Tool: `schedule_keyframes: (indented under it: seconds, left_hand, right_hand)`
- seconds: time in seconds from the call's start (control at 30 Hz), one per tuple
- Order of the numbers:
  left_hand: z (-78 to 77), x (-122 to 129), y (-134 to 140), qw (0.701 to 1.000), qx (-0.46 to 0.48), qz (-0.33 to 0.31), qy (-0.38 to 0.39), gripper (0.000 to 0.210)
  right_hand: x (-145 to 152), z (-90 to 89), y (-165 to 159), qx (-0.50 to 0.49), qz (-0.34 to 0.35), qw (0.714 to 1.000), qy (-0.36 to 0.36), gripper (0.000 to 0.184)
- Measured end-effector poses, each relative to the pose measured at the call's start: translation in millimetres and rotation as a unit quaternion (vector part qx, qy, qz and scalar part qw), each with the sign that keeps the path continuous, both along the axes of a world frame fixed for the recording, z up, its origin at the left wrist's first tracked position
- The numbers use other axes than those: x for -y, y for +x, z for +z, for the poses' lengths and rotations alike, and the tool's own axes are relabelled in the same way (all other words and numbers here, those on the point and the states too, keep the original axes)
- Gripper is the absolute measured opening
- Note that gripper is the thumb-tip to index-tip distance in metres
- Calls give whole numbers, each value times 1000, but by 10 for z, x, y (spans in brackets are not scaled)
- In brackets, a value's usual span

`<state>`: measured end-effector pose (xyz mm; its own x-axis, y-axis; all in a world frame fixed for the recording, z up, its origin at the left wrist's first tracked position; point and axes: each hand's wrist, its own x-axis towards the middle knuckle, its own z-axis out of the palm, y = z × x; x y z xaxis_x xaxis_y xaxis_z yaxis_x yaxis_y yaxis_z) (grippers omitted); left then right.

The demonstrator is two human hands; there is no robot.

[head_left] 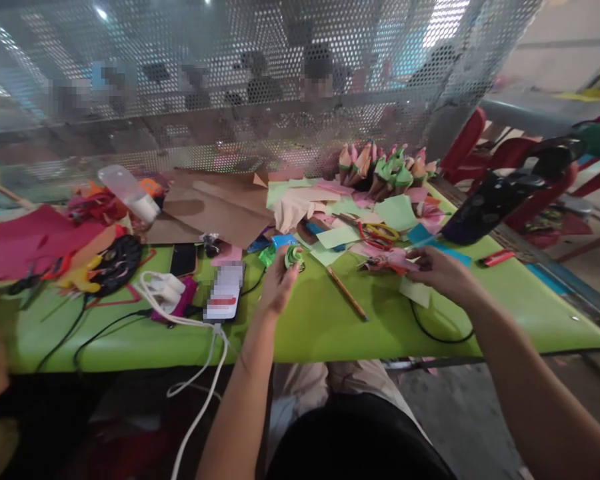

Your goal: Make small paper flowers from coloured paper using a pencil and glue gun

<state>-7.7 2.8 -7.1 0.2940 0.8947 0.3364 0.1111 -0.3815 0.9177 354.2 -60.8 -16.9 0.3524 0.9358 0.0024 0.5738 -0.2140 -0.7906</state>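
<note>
My left hand (279, 287) is closed round a small coiled roll of light green paper (294, 257), held upright over the green tabletop. To the right, my right hand (437, 270) reaches down with its fingers curled on a crumpled pink paper piece (396, 260). A pale paper scrap (414, 291) lies below that hand. Between the two hands a brown pencil-like stick (347, 293) rests on the table. Behind it are yellow and red-handled scissors (377, 232) among loose light green paper sheets (337, 237).
Bundled paper cones (385, 170) stand at the back by a perforated metal screen (280, 127). A dark bottle (487, 203) stands at right, near a red lighter-like object (497, 258). Left are a phone (225, 291), white cables (200, 323) and brown paper (215, 203). Another person's arm shows at far left.
</note>
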Motion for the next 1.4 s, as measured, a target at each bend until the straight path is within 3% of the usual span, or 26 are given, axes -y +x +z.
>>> schedule_keyframes:
  seconds: [0.2, 0.33, 0.47, 0.6, 0.77, 1.03, 1.4]
  left_hand:
    - [22, 34, 4, 1000, 3, -6, -6, 27]
    - [32, 42, 6, 1000, 5, -5, -2, 25]
    - [48, 55, 7, 1000, -9, -2, 7, 26]
    - [62, 75, 11, 1000, -23, 5, 5, 25]
    - [73, 75, 17, 999, -31, 3, 21, 23]
    - [79, 82, 32, 998, -44, 2, 38, 20]
    - [70, 72, 33, 997, -56, -1, 58, 23]
  right_hand:
    - [128, 378, -383, -255, -34, 958, 127, 64]
    - [243, 547, -657, -335, 71, 939, 34, 40]
    - [285, 598, -845, -319, 127, 937, 55, 32]
    - [273, 609, -944, -297, 170, 939, 10, 44]
    - [271, 646, -1057, -231, 177, 957, 0, 59]
    - [238, 708, -1162, -167, 216, 962, 13, 65]
    - [197, 643, -1158, -103, 221, 970, 17, 55]
